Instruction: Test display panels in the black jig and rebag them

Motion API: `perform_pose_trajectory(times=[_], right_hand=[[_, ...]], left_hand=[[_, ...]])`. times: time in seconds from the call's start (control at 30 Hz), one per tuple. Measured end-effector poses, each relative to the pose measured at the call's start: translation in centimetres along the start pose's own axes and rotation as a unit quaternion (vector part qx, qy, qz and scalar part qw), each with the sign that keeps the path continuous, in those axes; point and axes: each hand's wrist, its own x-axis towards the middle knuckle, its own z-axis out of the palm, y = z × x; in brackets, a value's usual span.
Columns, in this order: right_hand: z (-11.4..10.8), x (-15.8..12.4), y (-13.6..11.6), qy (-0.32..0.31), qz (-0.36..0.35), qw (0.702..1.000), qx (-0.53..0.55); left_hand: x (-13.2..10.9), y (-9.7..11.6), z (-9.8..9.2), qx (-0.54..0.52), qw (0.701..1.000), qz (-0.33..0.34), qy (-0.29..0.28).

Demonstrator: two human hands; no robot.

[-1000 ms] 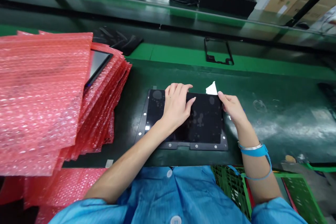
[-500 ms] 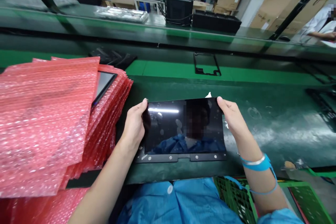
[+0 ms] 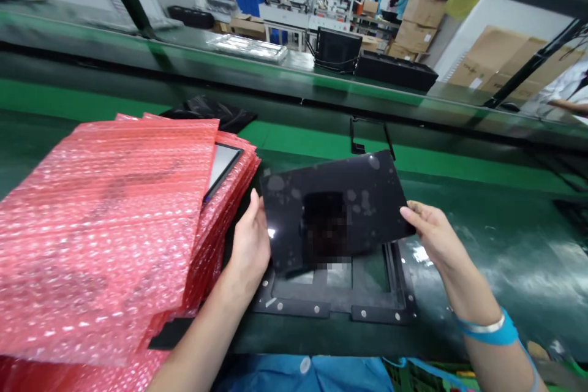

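Observation:
A glossy black display panel [image 3: 340, 187], marked with pale smudges, is raised and tilted between my hands. My left hand [image 3: 252, 239] is closed on its left edge, with some fingers hidden behind it. Thumb and fingers of my right hand [image 3: 429, 220] pinch the panel's lower right corner. Beneath the panel lies a dark frame [image 3: 383, 312] with round silver dots along its border. Part of the frame's opening shows below the panel; the rest is covered.
On the left stands a tall stack of pink bubble-wrap sleeves [image 3: 105, 214], a screen [image 3: 223, 166] poking out of it. A thin black frame [image 3: 353, 135] lies farther back on the green bench [image 3: 482, 226]. A blue wrist strap [image 3: 493, 334] circles my right wrist.
The panel has lifted out of the dark frame and tilted, uncovering part of the frame's opening. My right hand now grips the panel's lower right corner. The view has shifted too.

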Motion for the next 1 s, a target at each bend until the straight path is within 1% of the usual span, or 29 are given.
perform_pose_trajectory(times=[0.07, 0.13, 0.23, 0.3, 0.37, 0.4, 0.47, 0.57, 0.63, 0.7, 0.8, 0.87, 0.93, 1.0], right_hand=[[1.4, 3.3, -1.3, 0.003, 0.010, 1.000, 0.025], [3.7, 7.2, -2.4, 0.011, 0.024, 0.999, 0.040], [8.7, 13.2, -3.5, 0.022, 0.058, 0.997, 0.041], [12.1, 16.5, -3.7, 0.022, 0.083, 0.996, 0.026], [14.9, 18.9, -3.6, 0.021, 0.100, 0.995, -0.002], [15.9, 19.8, -3.4, 0.022, 0.105, 0.994, -0.021], [17.1, 21.0, -2.9, 0.032, 0.109, 0.991, -0.074], [16.9, 22.0, -1.9, 0.074, 0.098, 0.974, -0.189], [16.2, 22.4, -1.3, 0.110, 0.081, 0.950, -0.280], [15.6, 22.5, -0.7, 0.133, 0.069, 0.919, -0.364], [14.9, 22.8, -0.1, 0.129, 0.072, 0.878, -0.454], [14.1, 23.0, -0.2, 0.117, 0.080, 0.861, -0.489], [12.9, 23.1, -0.7, 0.102, 0.085, 0.852, -0.507], [10.9, 22.6, -1.4, 0.083, 0.082, 0.853, -0.508]], left_hand=[[-0.6, 0.2, 0.0, -0.048, 0.997, -0.039, -0.046], [-1.2, 0.3, 0.1, -0.064, 0.991, -0.072, -0.095], [-1.7, 0.4, 0.0, -0.049, 0.989, -0.084, -0.114], [-1.7, 0.4, -0.2, -0.044, 0.987, -0.101, -0.115], [-1.6, 0.4, -0.5, -0.047, 0.985, -0.115, -0.122], [-1.6, 0.4, -0.7, -0.050, 0.984, -0.119, -0.126], [-1.5, 0.4, -1.0, -0.059, 0.983, -0.116, -0.132], [-1.7, 0.3, -1.3, -0.073, 0.980, -0.117, -0.141], [-1.9, 0.4, -1.4, -0.075, 0.977, -0.126, -0.152], [-2.2, 0.5, -1.4, -0.071, 0.975, -0.135, -0.164], [-2.4, 0.6, -1.2, -0.062, 0.973, -0.142, -0.173], [-2.5, 0.6, -1.1, -0.055, 0.973, -0.143, -0.173], [-2.6, 0.6, -1.0, -0.048, 0.974, -0.140, -0.171], [-2.6, 0.8, -0.9, -0.040, 0.975, -0.132, -0.175]])
